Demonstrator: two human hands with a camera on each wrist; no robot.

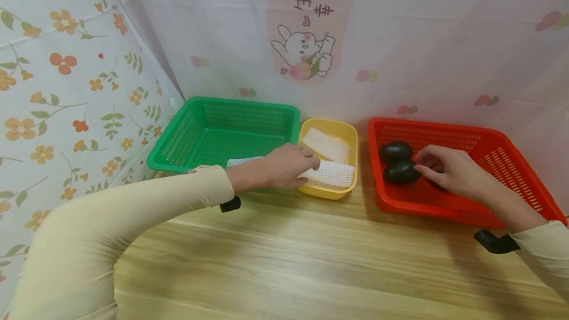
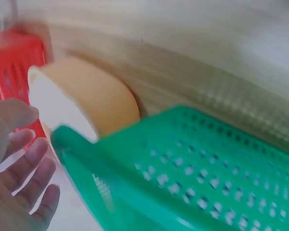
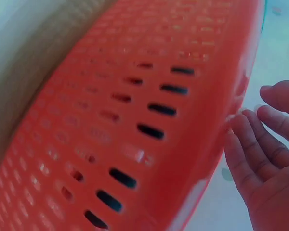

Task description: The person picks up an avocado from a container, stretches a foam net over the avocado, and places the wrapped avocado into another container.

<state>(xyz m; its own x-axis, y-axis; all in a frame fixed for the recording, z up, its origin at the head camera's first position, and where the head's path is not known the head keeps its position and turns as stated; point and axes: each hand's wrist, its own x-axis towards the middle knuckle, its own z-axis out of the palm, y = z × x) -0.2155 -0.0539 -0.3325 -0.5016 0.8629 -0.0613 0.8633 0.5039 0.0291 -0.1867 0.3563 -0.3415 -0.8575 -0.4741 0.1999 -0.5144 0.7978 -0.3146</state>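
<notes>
In the head view my left hand (image 1: 286,167) is over the near left side of the yellow basket (image 1: 328,193), fingers loosely bent above a white foam net (image 1: 331,174); a second net (image 1: 326,145) lies behind it. The left wrist view shows that hand (image 2: 24,178) with spread fingers and nothing held. My right hand (image 1: 453,169) is over the red basket (image 1: 426,212), its fingertips beside a dark oval fruit (image 1: 401,172); another dark fruit (image 1: 395,152) lies behind. In the right wrist view the hand (image 3: 269,154) has relaxed fingers, holding nothing.
A green basket (image 1: 246,104) stands at the left, with white netting (image 1: 242,161) at its near side, partly behind my left forearm. Patterned curtains (image 1: 222,28) hang behind and to the left. The wooden table (image 1: 284,260) extends in front of the baskets.
</notes>
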